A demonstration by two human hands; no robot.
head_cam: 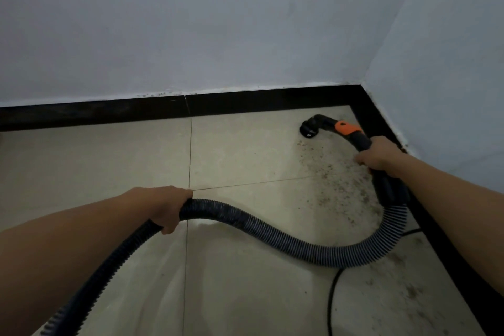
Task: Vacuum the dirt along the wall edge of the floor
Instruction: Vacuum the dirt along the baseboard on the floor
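A black ribbed vacuum hose (272,232) curves across the beige tiled floor (240,150). My left hand (169,207) grips the hose near its middle. My right hand (377,154) grips the black handle tube with an orange collar (346,127). The black nozzle (308,129) sits on the floor near the corner, just in front of the black skirting (245,102). Brown specks of dirt (332,177) lie scattered on the tile from below the nozzle along the right wall edge.
Two pale walls meet in a corner at the upper right (365,73). A thin black power cord (331,297) runs along the floor under the hose at lower right. More dirt (409,289) lies beside the right skirting, close to me.
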